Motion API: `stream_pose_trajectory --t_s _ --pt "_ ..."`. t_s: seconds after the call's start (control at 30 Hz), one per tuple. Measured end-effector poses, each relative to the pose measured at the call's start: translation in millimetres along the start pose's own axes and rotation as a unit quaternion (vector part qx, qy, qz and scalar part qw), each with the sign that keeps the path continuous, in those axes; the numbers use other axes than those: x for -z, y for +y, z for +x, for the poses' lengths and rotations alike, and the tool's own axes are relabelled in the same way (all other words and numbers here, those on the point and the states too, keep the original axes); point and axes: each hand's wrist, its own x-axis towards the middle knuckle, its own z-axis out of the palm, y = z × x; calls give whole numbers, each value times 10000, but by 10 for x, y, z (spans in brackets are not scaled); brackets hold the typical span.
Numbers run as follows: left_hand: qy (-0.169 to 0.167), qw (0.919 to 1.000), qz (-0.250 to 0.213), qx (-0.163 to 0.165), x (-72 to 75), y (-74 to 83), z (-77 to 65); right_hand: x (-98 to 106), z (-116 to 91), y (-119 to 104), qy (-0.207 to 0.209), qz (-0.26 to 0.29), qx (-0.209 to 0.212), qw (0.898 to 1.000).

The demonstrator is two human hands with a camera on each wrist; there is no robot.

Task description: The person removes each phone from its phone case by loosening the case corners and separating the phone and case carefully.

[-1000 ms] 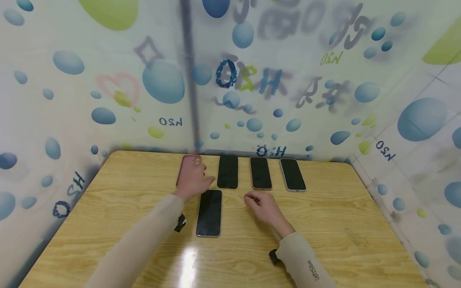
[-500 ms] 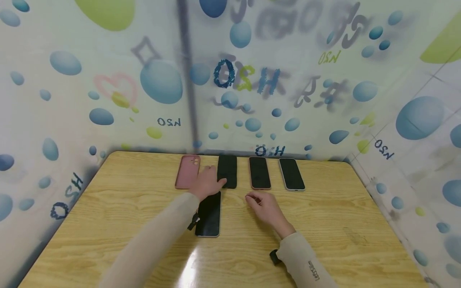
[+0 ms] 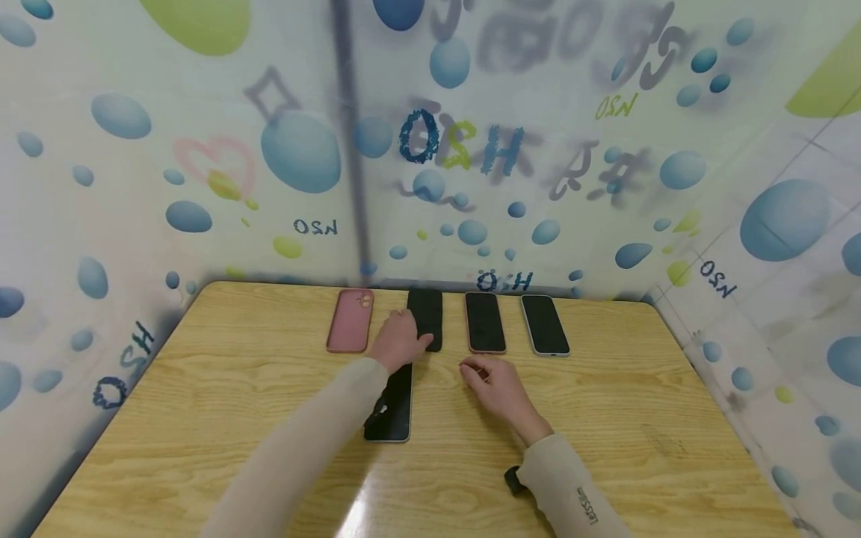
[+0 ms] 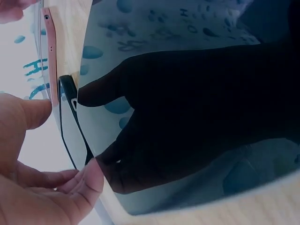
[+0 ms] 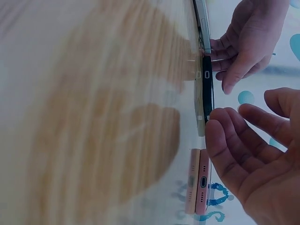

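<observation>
My left hand (image 3: 397,340) reaches over the left edge of a phone in a black case (image 3: 427,314) in the back row. In the left wrist view its fingertips (image 4: 93,176) are right at the rim of that phone, with the thumb apart on the other side. Under the left wrist lies a phone with a silver edge (image 3: 393,418), its glossy screen (image 4: 105,70) mirroring the hand. Fingers loosely bent, my right hand (image 3: 494,385) rests near the table's middle with nothing in it, close to a pink-edged phone (image 5: 203,183).
A pink phone case (image 3: 350,321) with camera holes lies at the row's left end. Right of the black-cased phone are the pink-edged phone and a white-edged phone (image 3: 546,325). The wooden table (image 3: 639,418) meets a patterned curtain (image 3: 572,246) at the back.
My left hand has moved right, from over the pink phone case to the black-cased phone's left edge, uncovering the pink case. The right hand has stayed in place.
</observation>
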Motion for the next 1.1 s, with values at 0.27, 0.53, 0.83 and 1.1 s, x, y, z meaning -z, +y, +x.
stream_pose_trajectory --t_s 0.27,0.53,0.83,1.1 --pt "189 9988 421 182 -63 94 41 1 -2 15 -44 -31 5 10000" --pt "281 9946 940 349 -82 181 62 5 -18 13 -44 -9 -50 10000" --pt "453 9833 1733 320 -130 224 101 10 -27 27 -23 2 -126 9999" --pt "340 9862 1555 455 -110 249 104 22 -27 43 -41 38 -183 9998"
